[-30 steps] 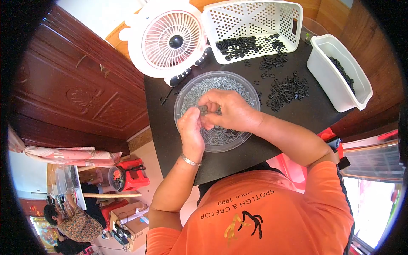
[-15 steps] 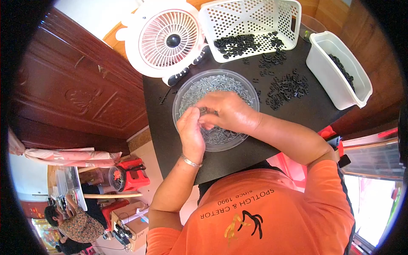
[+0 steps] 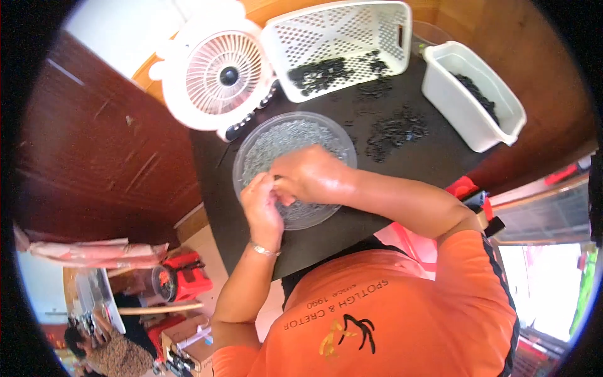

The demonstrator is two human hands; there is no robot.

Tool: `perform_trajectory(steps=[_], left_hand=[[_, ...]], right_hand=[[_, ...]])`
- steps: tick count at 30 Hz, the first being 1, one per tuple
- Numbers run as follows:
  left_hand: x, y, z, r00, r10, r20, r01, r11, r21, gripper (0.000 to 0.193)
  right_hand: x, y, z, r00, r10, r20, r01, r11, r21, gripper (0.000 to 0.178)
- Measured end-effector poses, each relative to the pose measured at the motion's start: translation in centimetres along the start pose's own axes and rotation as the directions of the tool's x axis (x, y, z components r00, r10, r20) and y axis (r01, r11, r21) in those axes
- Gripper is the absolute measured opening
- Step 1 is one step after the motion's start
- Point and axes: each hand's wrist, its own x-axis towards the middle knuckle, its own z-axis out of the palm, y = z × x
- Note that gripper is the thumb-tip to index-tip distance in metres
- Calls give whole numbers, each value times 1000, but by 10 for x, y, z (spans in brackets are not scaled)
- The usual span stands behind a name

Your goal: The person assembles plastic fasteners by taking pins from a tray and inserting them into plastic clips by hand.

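Observation:
Over a round clear plastic tub (image 3: pixel 238 164) of small grey metal pieces that look like screws or nails (image 3: pixel 301 133), my two hands meet. My left hand (image 3: pixel 260 204) is closed, palm turned inward, a bracelet at its wrist. Reaching in from the right, my right hand (image 3: pixel 314 177) has its fingers bent and pinched against the left fingertips. A tiny dark piece (image 3: pixel 277 178) shows between the fingertips; its kind is blurred. Right of the tub lies a loose pile of small black plastic parts (image 3: pixel 396 133) on the dark table (image 3: pixel 213 182).
A white fan (image 3: pixel 188 69) stands at the back left. Behind the tub, a white perforated basket (image 3: pixel 402 38) leans with black parts inside. At the right is a white bin (image 3: pixel 455 113), also holding black parts. Another person (image 3: pixel 119 352) works far off at lower left.
The whole view has shifted, so the table's things sit further left and slightly turned. My hands remain together over the tub, and a dark speck now shows between the fingertips.

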Motion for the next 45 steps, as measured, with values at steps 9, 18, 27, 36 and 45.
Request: perform_trajectory(steps=[9, 18, 27, 36, 45], left_hand=[[-3, 6, 4, 999, -3, 44, 2, 1000, 26, 27], [7, 12, -6, 997, 62, 38, -63, 998, 28, 22], [11, 4, -11, 1000, 28, 10, -28, 997, 76, 21], [14, 5, -17, 1000, 27, -6, -27, 994, 109, 21], [17, 14, -21, 1000, 21, -20, -20, 997, 72, 22]], right_hand=[[-9, -8, -63, 973, -92, -211, 38, 968, -247, 19], [-67, 14, -251, 704, -220, -675, -570, 390, -723, 31], [-61, 61, -153, 864, 467, -189, -502, 828, -250, 19], [-17, 106, -93, 871, 479, 106, -405, 824, -396, 18], [-18, 99, -90, 843, 527, 106, -415, 762, -497, 18]])
